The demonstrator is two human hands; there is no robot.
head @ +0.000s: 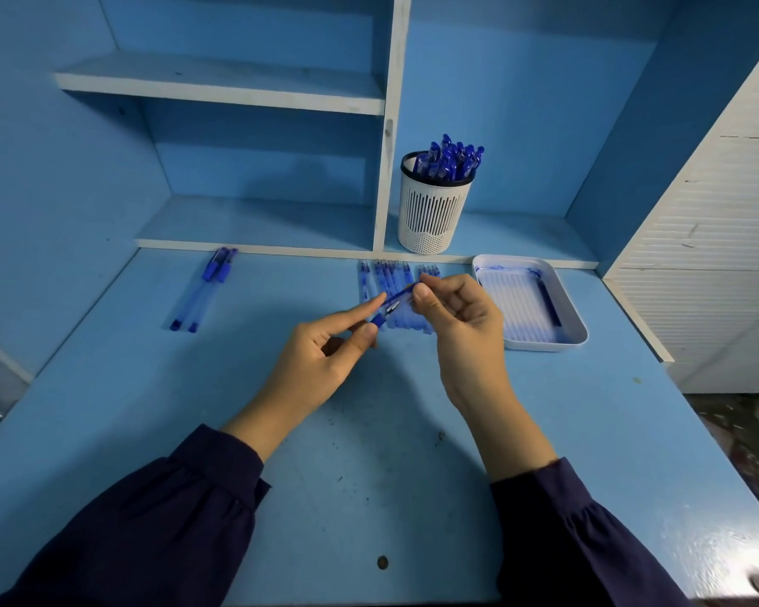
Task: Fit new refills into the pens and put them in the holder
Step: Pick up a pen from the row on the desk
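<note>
Both my hands hold one blue pen (391, 305) above the desk, tilted up to the right. My left hand (325, 348) pinches its lower end between thumb and forefinger. My right hand (456, 317) grips its upper end. Behind the pen, a row of several refills (380, 278) lies on the desk, partly hidden by my fingers. Two capped blue pens (207, 291) lie side by side at the left. The white slotted holder (432, 212) stands on the low shelf, filled with several blue pens (450, 159).
A white tray (575, 326) with ink stains and several used refills sits to the right of my hands. The blue desk (369, 475) has a shelf unit behind it with a white divider (388, 138). A white slatted panel (719, 221) rises at the right.
</note>
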